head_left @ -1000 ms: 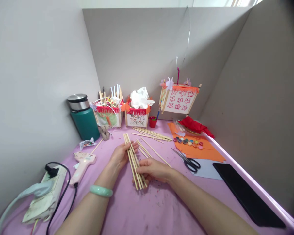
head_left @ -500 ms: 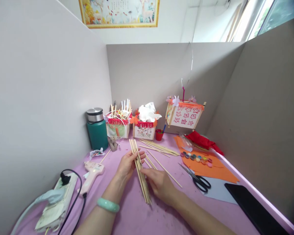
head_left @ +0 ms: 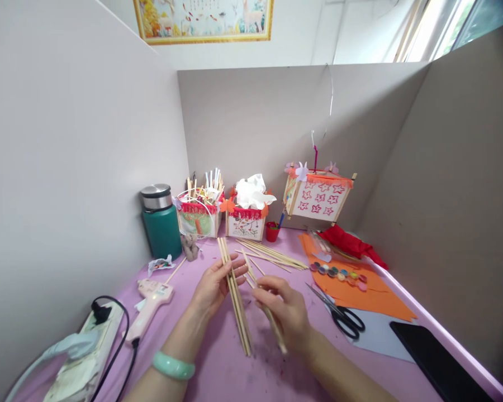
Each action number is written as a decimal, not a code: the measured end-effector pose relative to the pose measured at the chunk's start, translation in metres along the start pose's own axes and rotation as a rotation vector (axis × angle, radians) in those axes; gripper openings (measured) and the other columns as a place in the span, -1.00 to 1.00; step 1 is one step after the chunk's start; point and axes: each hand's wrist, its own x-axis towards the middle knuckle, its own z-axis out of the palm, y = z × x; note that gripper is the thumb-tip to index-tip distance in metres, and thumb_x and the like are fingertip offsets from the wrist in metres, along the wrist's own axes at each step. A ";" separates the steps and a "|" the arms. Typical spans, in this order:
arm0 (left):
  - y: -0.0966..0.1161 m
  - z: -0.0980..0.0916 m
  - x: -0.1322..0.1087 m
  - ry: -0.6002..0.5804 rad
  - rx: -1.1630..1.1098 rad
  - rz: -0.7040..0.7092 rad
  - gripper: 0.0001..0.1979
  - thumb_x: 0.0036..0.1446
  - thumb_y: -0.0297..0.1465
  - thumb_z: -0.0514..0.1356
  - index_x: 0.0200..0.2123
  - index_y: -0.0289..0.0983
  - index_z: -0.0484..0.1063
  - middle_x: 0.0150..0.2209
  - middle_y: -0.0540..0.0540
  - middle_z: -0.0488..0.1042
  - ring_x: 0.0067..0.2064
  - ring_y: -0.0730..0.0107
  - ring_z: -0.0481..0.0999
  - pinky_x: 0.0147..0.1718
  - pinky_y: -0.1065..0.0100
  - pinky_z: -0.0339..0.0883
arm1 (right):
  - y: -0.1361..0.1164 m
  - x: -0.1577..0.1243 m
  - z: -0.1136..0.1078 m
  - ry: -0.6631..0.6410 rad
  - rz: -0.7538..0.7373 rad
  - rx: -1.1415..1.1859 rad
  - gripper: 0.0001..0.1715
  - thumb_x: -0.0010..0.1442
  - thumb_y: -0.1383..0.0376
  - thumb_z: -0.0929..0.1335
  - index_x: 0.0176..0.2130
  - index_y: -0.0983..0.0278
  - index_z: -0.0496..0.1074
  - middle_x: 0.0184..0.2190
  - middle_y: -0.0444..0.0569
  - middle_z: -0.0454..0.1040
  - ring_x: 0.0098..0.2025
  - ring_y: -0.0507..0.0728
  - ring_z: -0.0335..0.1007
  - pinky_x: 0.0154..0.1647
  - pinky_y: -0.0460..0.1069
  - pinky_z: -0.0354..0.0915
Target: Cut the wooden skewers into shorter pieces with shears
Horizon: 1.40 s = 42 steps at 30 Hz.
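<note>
My left hand (head_left: 216,283) is closed around a small bundle of thin wooden sticks (head_left: 237,315), thumb across them and fingertips showing on the far side. The bundle slants down toward me over the purple tabletop. Just to its right, my right hand (head_left: 287,314) grips more wooden sticks (head_left: 276,328), their lower ends blurred by motion. How many it holds is hard to make out. Beyond both hands lies a loose pile of the same sticks (head_left: 272,254).
At left are a pink glue gun (head_left: 148,312), a power strip (head_left: 86,357) and a green flask (head_left: 162,226). Decorated boxes (head_left: 246,223) and a paper lantern (head_left: 318,198) stand behind. Scissors (head_left: 346,321), orange paper (head_left: 373,296), paint pots (head_left: 337,272) and a black phone-like slab (head_left: 440,360) lie right.
My right hand has moved right, away from the left hand's bundle, with sticks in its grip. The long loose stick beside it no longer shows on the table. The view has shifted slightly.
</note>
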 end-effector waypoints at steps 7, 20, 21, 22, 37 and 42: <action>0.004 0.011 -0.009 -0.083 0.024 0.014 -0.75 0.06 -0.37 0.23 -0.16 -0.30 0.45 -0.05 -0.22 0.48 -0.02 0.16 0.47 -0.10 0.22 0.38 | -0.014 0.033 -0.015 0.065 0.490 0.222 -0.84 0.24 0.27 0.25 -0.28 0.23 0.40 -0.52 -0.12 0.36 -0.49 0.03 0.27 -0.42 -0.08 0.22; 0.007 0.023 -0.020 -0.109 0.151 0.060 -0.70 0.05 -0.34 0.24 -0.13 -0.31 0.47 -0.12 -0.21 0.52 -0.18 0.32 0.47 -0.10 0.30 0.30 | -0.009 0.015 0.026 -0.212 0.694 0.432 -0.75 0.21 0.23 0.26 -0.44 0.29 0.38 -0.54 -0.14 0.31 -0.48 0.01 0.19 -0.45 -0.10 0.11; 0.007 0.023 -0.020 -0.111 0.158 0.061 -0.69 0.05 -0.33 0.24 -0.11 -0.30 0.47 -0.13 -0.21 0.52 -0.19 0.33 0.47 -0.11 0.31 0.30 | -0.008 0.015 0.026 -0.211 0.705 0.440 -0.74 0.21 0.22 0.25 -0.44 0.29 0.37 -0.55 -0.15 0.29 -0.48 0.01 0.18 -0.46 -0.10 0.10; 0.007 0.023 -0.020 -0.114 0.167 0.061 -0.68 0.05 -0.33 0.24 -0.10 -0.29 0.47 -0.13 -0.20 0.52 -0.19 0.34 0.48 -0.12 0.32 0.30 | -0.008 0.014 0.026 -0.212 0.712 0.446 -0.74 0.22 0.22 0.25 -0.43 0.29 0.37 -0.56 -0.15 0.28 -0.49 0.01 0.17 -0.47 -0.10 0.10; 0.005 0.026 -0.023 -0.080 0.231 0.084 -0.71 0.00 -0.33 0.27 -0.18 -0.31 0.50 -0.32 -0.13 0.56 -0.34 0.40 0.48 -0.26 0.39 0.34 | 0.001 0.008 0.031 -0.195 0.790 0.582 -0.60 0.18 0.14 0.29 -0.59 0.30 0.32 -0.67 -0.20 0.17 -0.58 -0.03 0.11 -0.55 -0.10 0.05; 0.006 0.022 -0.027 -0.132 0.255 0.159 -0.71 -0.01 -0.34 0.28 -0.17 -0.27 0.52 -0.38 -0.09 0.54 -0.33 0.38 0.47 -0.26 0.39 0.35 | -0.005 0.010 0.026 -0.151 0.602 0.450 -0.69 0.19 0.24 0.28 -0.53 0.29 0.41 -0.57 -0.14 0.29 -0.48 0.01 0.22 -0.43 -0.08 0.14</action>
